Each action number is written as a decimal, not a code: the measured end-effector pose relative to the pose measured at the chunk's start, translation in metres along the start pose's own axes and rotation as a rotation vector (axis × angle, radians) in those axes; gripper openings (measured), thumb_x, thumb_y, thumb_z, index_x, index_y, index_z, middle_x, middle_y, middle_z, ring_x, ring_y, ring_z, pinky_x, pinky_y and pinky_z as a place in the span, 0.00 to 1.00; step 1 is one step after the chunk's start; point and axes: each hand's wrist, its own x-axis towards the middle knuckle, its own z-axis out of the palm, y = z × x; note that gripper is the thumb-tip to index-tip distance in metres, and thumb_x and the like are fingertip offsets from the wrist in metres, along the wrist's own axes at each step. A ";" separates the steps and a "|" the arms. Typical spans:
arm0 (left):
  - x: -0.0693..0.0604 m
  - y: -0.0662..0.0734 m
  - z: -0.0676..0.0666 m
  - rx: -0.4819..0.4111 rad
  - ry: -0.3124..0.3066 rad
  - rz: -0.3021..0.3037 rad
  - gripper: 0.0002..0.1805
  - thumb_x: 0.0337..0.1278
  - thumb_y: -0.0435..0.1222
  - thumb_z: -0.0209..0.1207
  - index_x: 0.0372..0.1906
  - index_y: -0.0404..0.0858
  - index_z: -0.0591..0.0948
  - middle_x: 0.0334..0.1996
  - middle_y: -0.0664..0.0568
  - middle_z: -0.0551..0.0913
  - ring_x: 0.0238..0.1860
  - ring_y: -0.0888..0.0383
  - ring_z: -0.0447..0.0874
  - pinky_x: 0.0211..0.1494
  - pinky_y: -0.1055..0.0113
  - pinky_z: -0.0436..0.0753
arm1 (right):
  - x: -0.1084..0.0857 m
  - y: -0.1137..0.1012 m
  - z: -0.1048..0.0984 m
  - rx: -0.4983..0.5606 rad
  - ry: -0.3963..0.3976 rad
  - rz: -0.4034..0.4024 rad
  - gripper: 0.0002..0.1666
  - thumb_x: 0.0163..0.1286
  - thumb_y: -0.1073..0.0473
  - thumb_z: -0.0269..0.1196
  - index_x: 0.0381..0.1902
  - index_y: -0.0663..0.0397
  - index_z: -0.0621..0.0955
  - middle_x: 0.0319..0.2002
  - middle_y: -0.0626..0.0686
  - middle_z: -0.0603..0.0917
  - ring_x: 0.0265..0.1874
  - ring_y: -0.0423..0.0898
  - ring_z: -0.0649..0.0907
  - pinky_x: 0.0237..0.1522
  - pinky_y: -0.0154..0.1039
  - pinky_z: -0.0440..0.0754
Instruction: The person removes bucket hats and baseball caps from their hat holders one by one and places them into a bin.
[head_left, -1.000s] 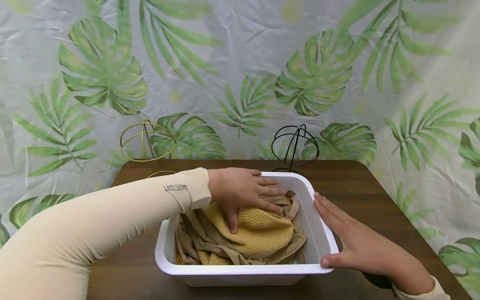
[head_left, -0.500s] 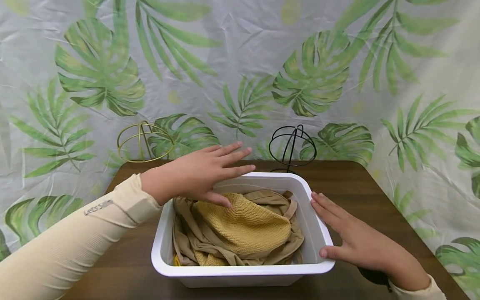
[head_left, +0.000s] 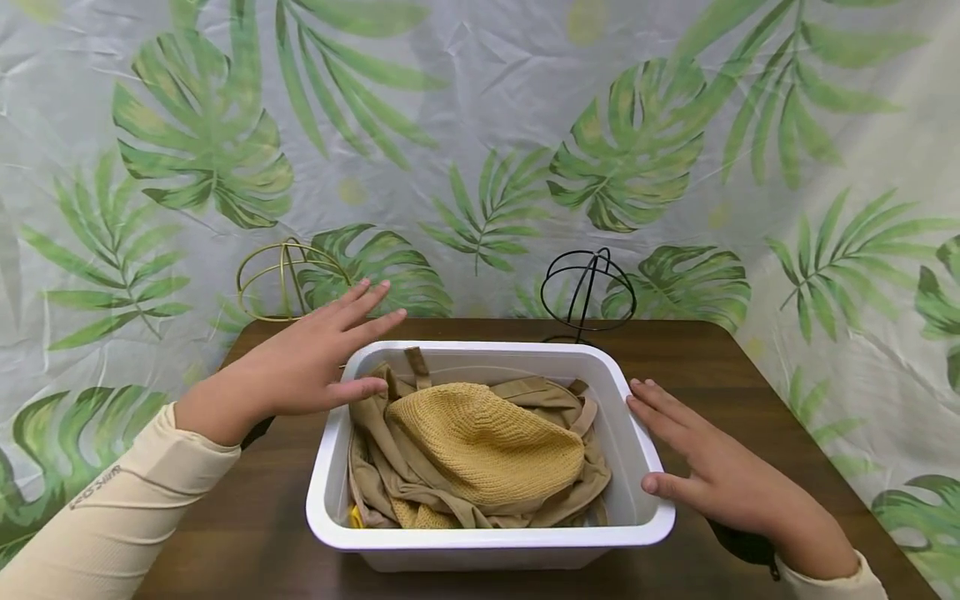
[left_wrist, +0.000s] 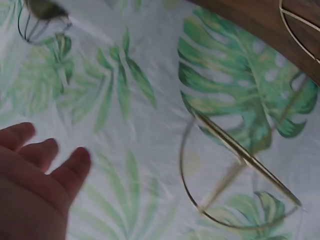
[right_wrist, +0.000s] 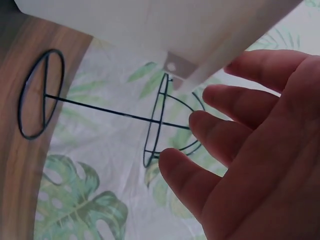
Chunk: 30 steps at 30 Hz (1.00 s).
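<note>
A white plastic tub (head_left: 491,538) stands on the brown table in the head view. Inside it lies a yellow knitted item (head_left: 487,442), shaped like a hat, on crumpled khaki fabric (head_left: 412,475) with straps. My left hand (head_left: 300,358) is at the tub's back left corner, fingers straight and spread, thumb over the rim; contact cannot be told. At the tub's right side, my right hand (head_left: 720,467) has straight fingers along the outer wall and its thumb by the rim. In the right wrist view those fingers (right_wrist: 220,130) are beside the tub wall (right_wrist: 125,30). Neither hand grips anything.
A gold wire stand (head_left: 288,283) is at the table's back left, behind my left hand. Behind the tub rises a black wire stand (head_left: 588,292). A leaf-patterned sheet (head_left: 487,125) hangs beyond the brown table (head_left: 690,367).
My left hand has lifted off the yellow knitted item and moved left to the tub's back left corner. A strap now shows at the back left. My right hand stays at the right side.
</note>
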 end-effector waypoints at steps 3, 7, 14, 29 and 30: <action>-0.004 -0.009 -0.004 -0.005 -0.033 -0.093 0.47 0.62 0.50 0.64 0.78 0.38 0.56 0.79 0.37 0.41 0.77 0.36 0.38 0.69 0.35 0.58 | -0.001 0.000 0.003 0.001 -0.004 0.023 0.53 0.61 0.50 0.72 0.78 0.55 0.59 0.77 0.56 0.56 0.77 0.39 0.48 0.65 0.18 0.45; -0.003 -0.014 -0.006 0.016 -0.105 -0.173 0.51 0.60 0.54 0.64 0.79 0.40 0.52 0.78 0.36 0.38 0.76 0.33 0.37 0.67 0.32 0.58 | -0.001 0.001 0.005 0.004 -0.005 0.040 0.55 0.60 0.49 0.72 0.78 0.54 0.58 0.78 0.56 0.55 0.77 0.39 0.48 0.65 0.18 0.45; 0.004 -0.014 -0.008 0.064 -0.230 -0.288 0.58 0.54 0.62 0.64 0.81 0.44 0.47 0.78 0.37 0.33 0.76 0.33 0.32 0.68 0.31 0.52 | -0.002 -0.002 0.006 0.016 -0.006 0.051 0.56 0.59 0.49 0.72 0.79 0.53 0.57 0.78 0.56 0.55 0.76 0.36 0.48 0.64 0.17 0.46; 0.023 -0.010 0.003 0.018 -0.286 -0.395 0.59 0.52 0.62 0.66 0.80 0.43 0.49 0.78 0.33 0.36 0.76 0.31 0.31 0.68 0.29 0.50 | -0.005 0.001 0.004 0.004 0.030 0.027 0.54 0.59 0.51 0.72 0.78 0.56 0.59 0.77 0.56 0.56 0.76 0.39 0.49 0.66 0.19 0.46; 0.021 -0.011 0.002 -0.004 -0.278 -0.394 0.59 0.52 0.62 0.66 0.80 0.42 0.49 0.78 0.33 0.36 0.75 0.31 0.32 0.68 0.29 0.50 | -0.005 0.002 0.003 -0.002 0.038 0.026 0.54 0.59 0.51 0.72 0.77 0.56 0.59 0.77 0.56 0.57 0.77 0.40 0.49 0.66 0.19 0.46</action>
